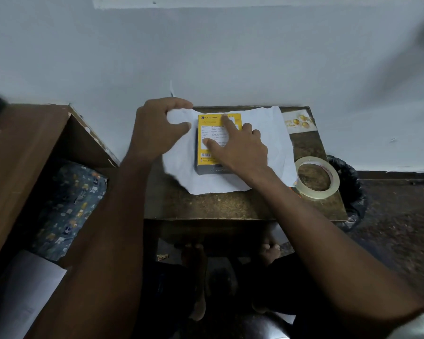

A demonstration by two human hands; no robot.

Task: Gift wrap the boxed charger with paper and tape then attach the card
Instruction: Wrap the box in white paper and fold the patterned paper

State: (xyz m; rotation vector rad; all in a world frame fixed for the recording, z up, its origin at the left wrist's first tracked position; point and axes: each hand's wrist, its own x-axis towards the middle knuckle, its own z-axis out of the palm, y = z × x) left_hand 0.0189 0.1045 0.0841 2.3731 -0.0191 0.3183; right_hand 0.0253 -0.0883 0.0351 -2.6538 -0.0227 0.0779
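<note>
The scene is dim, with cool, flat light and no glare. The wall (206, 57) behind the tabletop (230, 204) is the brightest area. Below the tabletop all sinks into dark shadow. Wide-angle distortion bends the edges, and the corners are smeared and blurry.

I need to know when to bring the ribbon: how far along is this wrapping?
Early. Done: the yellow charger box lies on the white paper, which is spread on the small table. In hand: the right hand presses on the box while the left hand lifts the paper's left edge. Left: folding, taping from the tape roll, attaching the card.
</note>
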